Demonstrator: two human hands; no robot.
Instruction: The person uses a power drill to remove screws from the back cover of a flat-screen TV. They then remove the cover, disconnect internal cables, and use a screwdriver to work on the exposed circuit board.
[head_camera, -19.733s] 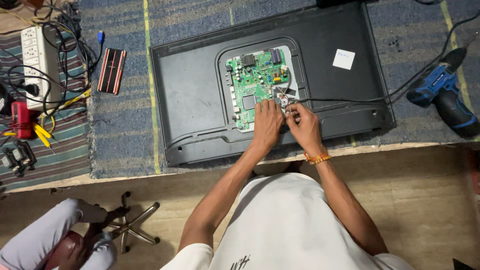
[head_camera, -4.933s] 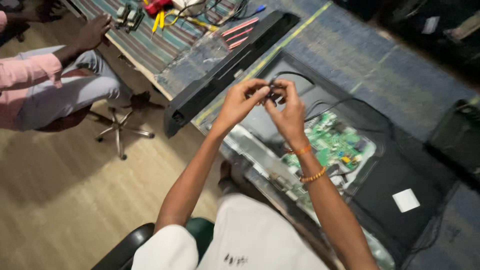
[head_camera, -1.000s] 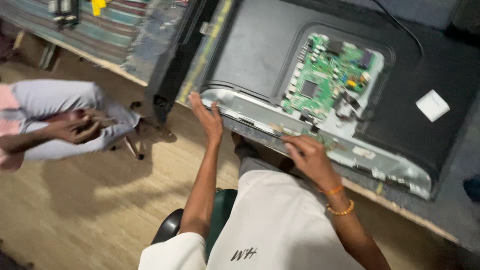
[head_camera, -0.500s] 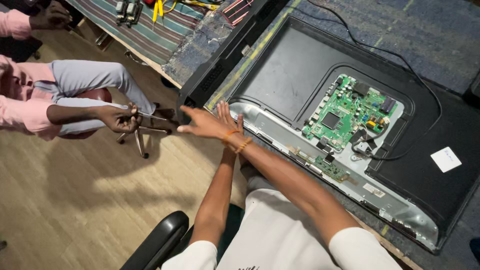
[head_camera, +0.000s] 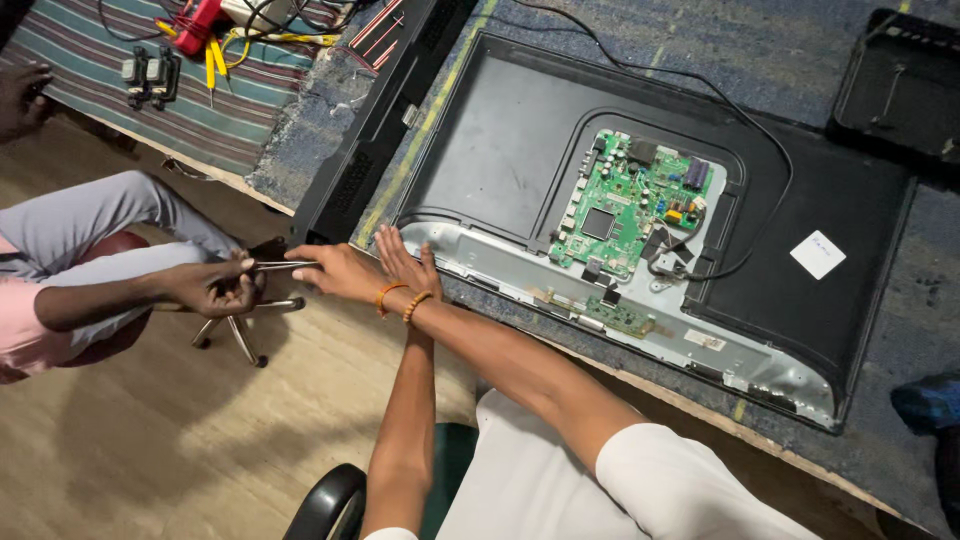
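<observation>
At the worktop (head_camera: 300, 165) edge, your right hand (head_camera: 335, 272) crosses over your left arm, fingers clamped on a thin metal tool (head_camera: 285, 265); a seated co-worker's hand (head_camera: 215, 287) grips its other end above open wooden floor. Your left hand (head_camera: 405, 262) lies flat, fingers apart, on the metal bottom edge of the opened television (head_camera: 520, 140). Black cover panel (head_camera: 375, 120) lies just beside that corner.

right hand (head_camera: 335, 272) gripping screwdriver (head_camera: 285, 265) with co-worker's hand (head_camera: 215, 287), left hand (head_camera: 405, 262) on television (head_camera: 500, 150)
</observation>
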